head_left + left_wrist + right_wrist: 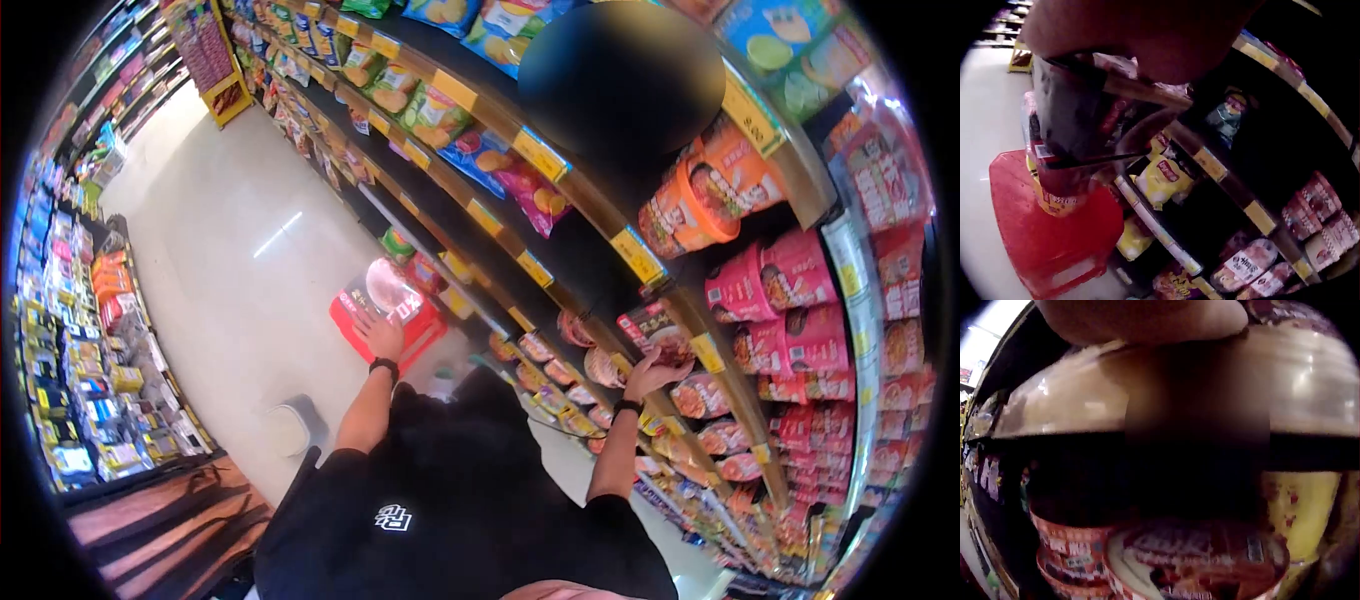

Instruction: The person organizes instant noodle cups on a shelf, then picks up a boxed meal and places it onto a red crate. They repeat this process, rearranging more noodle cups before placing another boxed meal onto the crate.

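My left hand (pixel 380 335) is over the red shopping basket (pixel 420 342) and grips a red-and-dark food package (pixel 385 288) with a bowl pictured on it. In the left wrist view, the grey side of that package (pixel 1069 115) hangs below the palm, above the basket. At a shelf on the right, my right hand (pixel 655 376) holds the near edge of a dark red food box (pixel 655 328) with a food picture on top. The right wrist view shows part of this hand (pixel 1147 322) just over the shelf edge (pixel 1072 406); the fingertips are hidden there.
Below that shelf edge sit round instant-noodle bowls (pixel 1197 559). Orange noodle tubs (pixel 690 215) and pink tubs (pixel 790 280) stand on the right shelves, chip bags (pixel 435 110) farther along. A grey round object (pixel 290 428) is on the floor. Another stocked shelf (pixel 90 350) lines the left.
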`<action>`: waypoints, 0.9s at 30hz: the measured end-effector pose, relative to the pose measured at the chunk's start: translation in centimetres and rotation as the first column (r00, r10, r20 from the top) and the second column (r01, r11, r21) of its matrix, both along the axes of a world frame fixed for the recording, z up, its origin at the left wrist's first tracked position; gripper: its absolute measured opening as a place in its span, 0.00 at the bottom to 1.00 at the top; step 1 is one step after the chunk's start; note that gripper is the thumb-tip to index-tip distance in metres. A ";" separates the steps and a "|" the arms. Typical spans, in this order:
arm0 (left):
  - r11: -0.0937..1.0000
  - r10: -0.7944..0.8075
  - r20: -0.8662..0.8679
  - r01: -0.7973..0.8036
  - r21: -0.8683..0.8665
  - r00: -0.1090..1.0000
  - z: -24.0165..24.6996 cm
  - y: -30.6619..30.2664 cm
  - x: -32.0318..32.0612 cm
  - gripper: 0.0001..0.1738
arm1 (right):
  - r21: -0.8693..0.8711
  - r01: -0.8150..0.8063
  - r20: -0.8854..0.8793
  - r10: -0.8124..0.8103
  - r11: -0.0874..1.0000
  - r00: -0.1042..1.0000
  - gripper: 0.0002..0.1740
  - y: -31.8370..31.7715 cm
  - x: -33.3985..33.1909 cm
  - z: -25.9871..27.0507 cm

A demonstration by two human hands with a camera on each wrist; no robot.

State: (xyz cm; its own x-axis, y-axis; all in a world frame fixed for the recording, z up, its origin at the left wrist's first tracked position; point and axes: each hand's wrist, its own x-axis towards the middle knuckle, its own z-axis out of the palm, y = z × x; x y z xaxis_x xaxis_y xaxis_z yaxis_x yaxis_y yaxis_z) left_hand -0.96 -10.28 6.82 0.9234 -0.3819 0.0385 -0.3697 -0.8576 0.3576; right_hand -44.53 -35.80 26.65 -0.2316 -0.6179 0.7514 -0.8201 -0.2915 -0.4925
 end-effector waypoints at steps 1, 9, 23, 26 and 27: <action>0.997 -0.029 -0.014 0.030 0.067 0.999 1.5 -0.4 -0.4 0.40 | -0.012 -0.086 0.065 0.087 0.996 0.994 0.50 0.1 0.1 0.0; 0.978 -0.140 -0.170 0.163 0.128 0.975 2.8 0.2 0.2 0.47 | 0.399 -0.904 0.253 0.966 -0.155 -0.054 0.46 16.9 22.0 11.0; 0.854 -0.193 -0.344 0.330 0.403 0.919 2.6 0.3 0.8 0.80 | 0.546 -0.187 0.438 0.469 -0.816 -0.766 0.33 26.4 35.4 10.7; 0.847 -0.205 -0.379 0.357 0.393 0.902 2.4 -0.3 1.5 0.81 | 0.399 -0.153 0.550 0.370 -0.904 -0.749 0.39 27.1 35.2 12.1; 0.847 -0.201 -0.387 0.358 0.392 0.900 2.6 -0.2 1.5 0.81 | 0.376 -0.186 0.459 0.357 -0.908 -0.814 0.40 27.1 35.9 9.8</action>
State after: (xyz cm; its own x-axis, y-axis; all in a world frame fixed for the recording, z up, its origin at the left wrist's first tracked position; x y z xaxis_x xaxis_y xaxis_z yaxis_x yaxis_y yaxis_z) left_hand 0.57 -10.49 9.47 0.7036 -0.5282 -0.4754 -0.5506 -0.8281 0.1052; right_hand -8.59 -8.67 36.44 0.7170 0.6440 0.2669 0.4507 -0.1362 -0.8822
